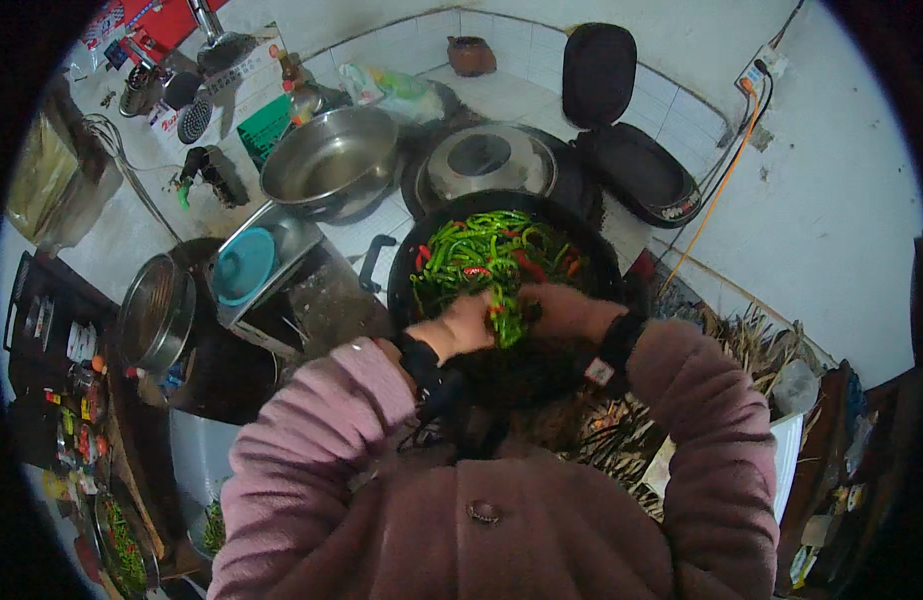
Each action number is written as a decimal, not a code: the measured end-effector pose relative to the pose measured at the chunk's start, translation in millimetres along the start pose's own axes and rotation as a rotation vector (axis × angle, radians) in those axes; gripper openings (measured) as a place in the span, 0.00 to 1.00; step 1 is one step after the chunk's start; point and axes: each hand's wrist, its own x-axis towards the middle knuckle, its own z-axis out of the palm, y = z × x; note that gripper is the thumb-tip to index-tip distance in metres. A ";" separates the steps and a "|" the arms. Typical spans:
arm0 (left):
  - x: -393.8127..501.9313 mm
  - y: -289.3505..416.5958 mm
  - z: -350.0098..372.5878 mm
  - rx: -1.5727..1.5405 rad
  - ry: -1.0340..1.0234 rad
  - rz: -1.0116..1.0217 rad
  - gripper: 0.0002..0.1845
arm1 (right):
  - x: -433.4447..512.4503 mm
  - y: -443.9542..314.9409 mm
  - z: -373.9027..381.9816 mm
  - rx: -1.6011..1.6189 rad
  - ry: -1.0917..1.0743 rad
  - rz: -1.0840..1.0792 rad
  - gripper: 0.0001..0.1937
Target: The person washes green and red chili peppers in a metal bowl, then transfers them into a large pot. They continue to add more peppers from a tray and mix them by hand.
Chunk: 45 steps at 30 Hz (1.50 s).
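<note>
A heap of long green chili peppers [480,244] with some red ones among them fills a black pan [405,289] before me. My left hand [461,324] and my right hand [565,309] are close together over the pan's near side. Between them is a bunch of green peppers [508,322], gripped by my left hand. The right hand is blurred and curled at the bunch; its fingertips are partly hidden. A few red peppers [530,266] lie in the heap just beyond my hands.
Behind the pan stands a domed metal lid [488,161], with a steel basin [334,161] to its left. An open black electric griddle [645,172] is at the back right. At left are a teal bowl [244,266] and a round sieve [158,311]. Dry stalks [746,349] lie at right.
</note>
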 end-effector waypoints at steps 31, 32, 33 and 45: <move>-3.4 18.2 11.3 -0.078 -0.006 -0.502 0.70 | 59.7 60.4 6.6 -0.269 -0.164 0.026 0.50; -2.2 21.0 12.4 -0.195 0.036 -0.476 0.66 | 59.4 57.5 8.4 -0.228 -0.227 0.052 0.48; -1.3 22.7 10.6 -0.292 0.071 -0.447 0.63 | 65.1 51.7 7.7 -0.183 -0.274 0.116 0.46; 1.3 40.5 -27.9 -0.191 0.324 -0.100 0.38 | 27.0 25.6 -43.9 0.132 0.314 -0.289 0.29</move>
